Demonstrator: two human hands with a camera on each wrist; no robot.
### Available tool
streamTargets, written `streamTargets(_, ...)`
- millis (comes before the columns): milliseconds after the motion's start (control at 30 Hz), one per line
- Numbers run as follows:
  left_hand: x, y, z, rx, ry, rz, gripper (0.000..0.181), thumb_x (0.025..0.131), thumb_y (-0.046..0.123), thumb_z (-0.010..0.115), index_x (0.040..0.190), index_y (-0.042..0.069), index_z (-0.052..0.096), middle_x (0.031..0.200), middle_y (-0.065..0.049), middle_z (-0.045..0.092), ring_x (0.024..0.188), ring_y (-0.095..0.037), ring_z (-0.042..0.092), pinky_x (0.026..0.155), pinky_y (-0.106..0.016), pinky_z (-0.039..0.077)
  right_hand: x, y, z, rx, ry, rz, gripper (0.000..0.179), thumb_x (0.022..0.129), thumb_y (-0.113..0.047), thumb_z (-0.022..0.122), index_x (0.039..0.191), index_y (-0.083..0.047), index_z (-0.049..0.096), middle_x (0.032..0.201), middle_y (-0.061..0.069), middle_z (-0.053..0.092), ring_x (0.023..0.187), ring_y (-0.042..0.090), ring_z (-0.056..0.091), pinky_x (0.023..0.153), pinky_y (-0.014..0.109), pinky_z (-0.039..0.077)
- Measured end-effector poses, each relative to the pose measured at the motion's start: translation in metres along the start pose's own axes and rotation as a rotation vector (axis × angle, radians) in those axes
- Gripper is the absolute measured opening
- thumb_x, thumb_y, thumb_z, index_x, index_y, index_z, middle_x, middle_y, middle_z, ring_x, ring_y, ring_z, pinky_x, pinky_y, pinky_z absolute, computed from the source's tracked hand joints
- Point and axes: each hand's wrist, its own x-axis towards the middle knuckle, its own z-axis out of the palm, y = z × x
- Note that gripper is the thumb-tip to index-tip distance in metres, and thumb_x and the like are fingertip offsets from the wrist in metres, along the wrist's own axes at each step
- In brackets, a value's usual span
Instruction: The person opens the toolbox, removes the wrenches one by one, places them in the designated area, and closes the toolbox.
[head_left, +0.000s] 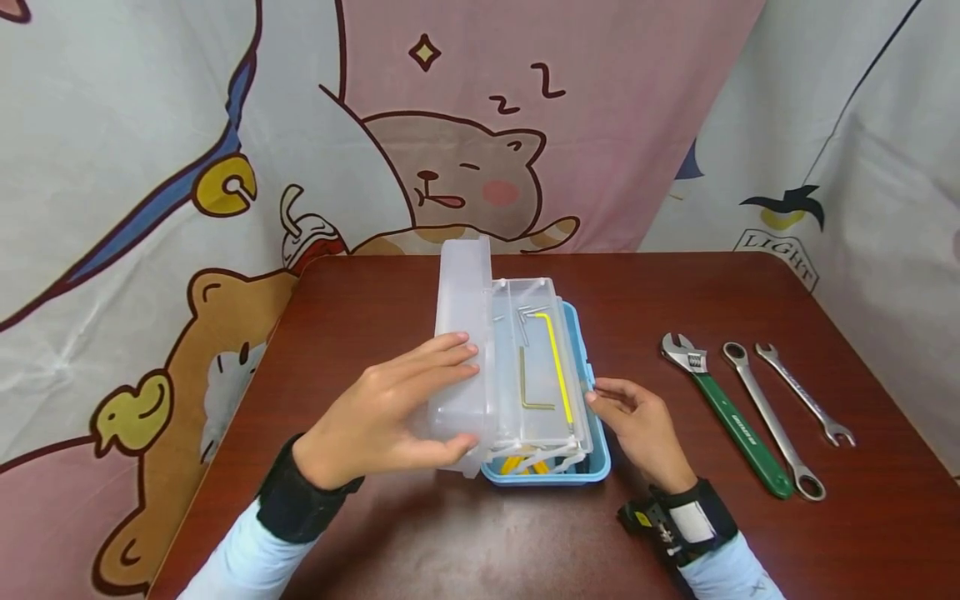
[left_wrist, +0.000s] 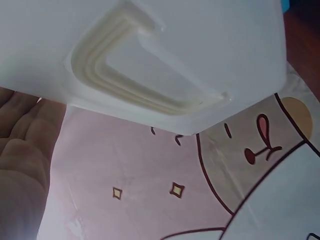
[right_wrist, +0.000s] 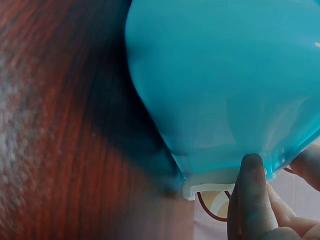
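Note:
A light blue toolbox (head_left: 600,457) stands on the table with its translucent lid (head_left: 463,292) swung up on the left side. My left hand (head_left: 393,408) lies against the lid's outer face, fingers extended and thumb apart near its lower edge. In the left wrist view the lid's moulded handle (left_wrist: 135,85) shows close up. With my right hand (head_left: 637,421) I hold the box's right side by the rim; in the right wrist view a finger touches beside the pale latch (right_wrist: 210,181). The clear inner tray (head_left: 506,425) carries a yellow hex key (head_left: 557,367), a brass-coloured hex key (head_left: 522,379) and several small silver ones.
An adjustable wrench (head_left: 738,429) with a green handle lies right of the box, beside a ratcheting spanner (head_left: 772,421) and a smaller spanner (head_left: 806,396). Yellow items (head_left: 513,464) show under the tray. A printed cloth (head_left: 600,125) hangs behind the brown table (head_left: 360,308).

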Motion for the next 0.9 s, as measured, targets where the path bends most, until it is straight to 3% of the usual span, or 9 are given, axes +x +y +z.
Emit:
streamTargets(433, 0.022, -0.001, 0.013, -0.018, -0.194, 0.062, 0.055, 0.078, 0.036, 0.068, 0.123, 0.005, 0.059, 0.133, -0.008, 0.056, 0.133, -0.022, 0.043, 0.100, -0.032, 0.041, 0.001, 0.001, 0.000, 0.032, 0.007, 0.003, 0.059, 0.083, -0.051, 0.067, 0.124, -0.009, 0.058, 0.118, 0.009, 0.062, 0.102, 0.024, 0.061, 0.087, 0.034, 0.050)
streamTargets(900, 0.044, -0.002, 0.033, -0.041, -0.378, 0.069, 0.055, 0.084, 0.043, 0.063, 0.126, 0.008, 0.059, 0.135, -0.005, 0.055, 0.137, -0.014, 0.035, 0.104, -0.026, 0.034, 0.002, 0.002, 0.000, 0.043, 0.006, -0.013, 0.056, 0.085, -0.049, 0.067, 0.123, -0.008, 0.059, 0.119, 0.009, 0.062, 0.104, 0.022, 0.062, 0.084, 0.035, 0.052)
